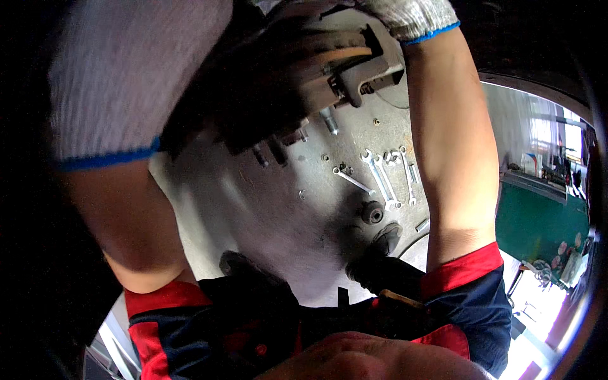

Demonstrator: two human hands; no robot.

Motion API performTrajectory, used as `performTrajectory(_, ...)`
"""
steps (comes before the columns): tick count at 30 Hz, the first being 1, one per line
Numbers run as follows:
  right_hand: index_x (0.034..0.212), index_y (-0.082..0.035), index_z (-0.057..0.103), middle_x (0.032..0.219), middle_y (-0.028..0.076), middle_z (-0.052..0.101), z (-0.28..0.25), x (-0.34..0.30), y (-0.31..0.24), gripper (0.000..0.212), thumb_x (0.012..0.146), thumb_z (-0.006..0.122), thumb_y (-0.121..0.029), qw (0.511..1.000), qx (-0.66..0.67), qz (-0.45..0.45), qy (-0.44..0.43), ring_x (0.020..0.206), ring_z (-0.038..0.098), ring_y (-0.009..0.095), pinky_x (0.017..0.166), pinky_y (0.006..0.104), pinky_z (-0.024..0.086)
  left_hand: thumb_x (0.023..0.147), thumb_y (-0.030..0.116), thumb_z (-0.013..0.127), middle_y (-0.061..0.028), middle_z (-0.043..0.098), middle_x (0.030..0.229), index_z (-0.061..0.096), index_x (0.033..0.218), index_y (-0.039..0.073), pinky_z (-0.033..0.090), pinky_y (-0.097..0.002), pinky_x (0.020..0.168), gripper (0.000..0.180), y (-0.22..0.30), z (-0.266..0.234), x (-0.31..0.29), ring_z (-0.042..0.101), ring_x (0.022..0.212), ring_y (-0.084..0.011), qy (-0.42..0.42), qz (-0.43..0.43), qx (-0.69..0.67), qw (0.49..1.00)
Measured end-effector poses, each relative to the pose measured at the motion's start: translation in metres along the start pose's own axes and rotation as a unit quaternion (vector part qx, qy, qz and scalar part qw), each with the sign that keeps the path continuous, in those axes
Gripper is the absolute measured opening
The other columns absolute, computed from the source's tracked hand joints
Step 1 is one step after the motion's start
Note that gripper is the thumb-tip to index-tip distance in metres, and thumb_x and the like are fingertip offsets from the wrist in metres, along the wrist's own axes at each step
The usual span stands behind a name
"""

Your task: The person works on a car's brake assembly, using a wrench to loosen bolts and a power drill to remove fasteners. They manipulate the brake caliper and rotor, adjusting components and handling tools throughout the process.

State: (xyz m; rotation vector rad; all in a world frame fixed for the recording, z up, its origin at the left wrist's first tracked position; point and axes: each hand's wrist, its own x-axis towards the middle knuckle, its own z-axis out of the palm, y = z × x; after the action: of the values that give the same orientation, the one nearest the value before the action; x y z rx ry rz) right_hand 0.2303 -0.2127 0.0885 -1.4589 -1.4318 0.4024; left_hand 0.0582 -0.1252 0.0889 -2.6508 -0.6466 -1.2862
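Observation:
Both my hands wear white knit gloves with blue cuffs. My left hand (136,79) is raised close in the upper left, beside a dark metal wheel hub assembly (278,101); its fingers are lost in shadow. My right hand (415,18) reaches up at the top edge, beyond the right end of the assembly, with its fingers cut off from view. On the assembly I make out a curved, rusty disc edge (345,54), a metal bracket (370,79) and a shiny stud (330,121) pointing down. Whether either hand grips anything cannot be seen.
Several wrenches (379,180) lie on the grey floor (253,202) below, with small nuts and bolts around them. A round dark bushing (372,213) sits near my right shoe (386,239). A green cabinet (538,218) with items on top stands at the far right.

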Motion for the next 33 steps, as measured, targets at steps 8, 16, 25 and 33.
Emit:
performTrajectory(8,0.129,0.006,0.061,0.117,0.010,0.070,0.002,0.012,0.008,0.033,0.104,0.057,-0.015,0.997,0.068,0.004,-0.023,0.103,0.063,0.017,0.094,0.0292,0.051,0.092,0.012,0.057,-0.0185,0.072,0.105,0.068,0.127,0.007,0.058,-0.0384,0.085,0.037,-0.015,0.008,0.005,0.071,0.096,-0.0317,0.011,0.029,-0.031,0.999)
performTrajectory(16,0.125,0.001,0.064,0.121,0.021,0.065,-0.003,0.008,0.009,0.038,0.106,0.055,-0.030,0.951,-0.306,-0.025,0.019,0.111,0.064,0.033,0.098,0.0390,0.050,0.090,0.007,0.061,-0.0184,0.072,0.099,0.069,0.123,0.006,0.059,-0.0380,0.081,0.034,-0.012,0.012,0.001,0.072,0.091,-0.0311,0.016,0.049,-0.058,0.997)
performTrajectory(25,0.115,0.000,0.066,0.093,0.002,0.062,0.007,0.013,-0.019,0.022,0.102,0.060,-0.016,0.979,-0.116,0.168,0.004,0.085,0.055,0.011,0.078,0.0283,0.048,0.088,0.000,0.064,-0.0183,0.072,0.093,0.070,0.120,0.004,0.059,-0.0375,0.076,0.032,-0.014,0.009,-0.001,0.072,0.086,-0.0304,0.007,0.062,-0.072,0.995)
performTrajectory(33,0.126,0.003,0.062,0.117,0.013,0.068,0.006,0.007,-0.002,0.034,0.108,0.053,-0.024,0.991,-0.130,0.035,-0.005,0.103,0.062,0.020,0.094,0.0335,0.051,0.083,-0.004,0.069,-0.0178,0.072,0.090,0.071,0.118,0.004,0.059,-0.0378,0.074,0.035,-0.009,0.014,-0.004,0.072,0.084,-0.0314,0.019,0.023,-0.031,0.999)
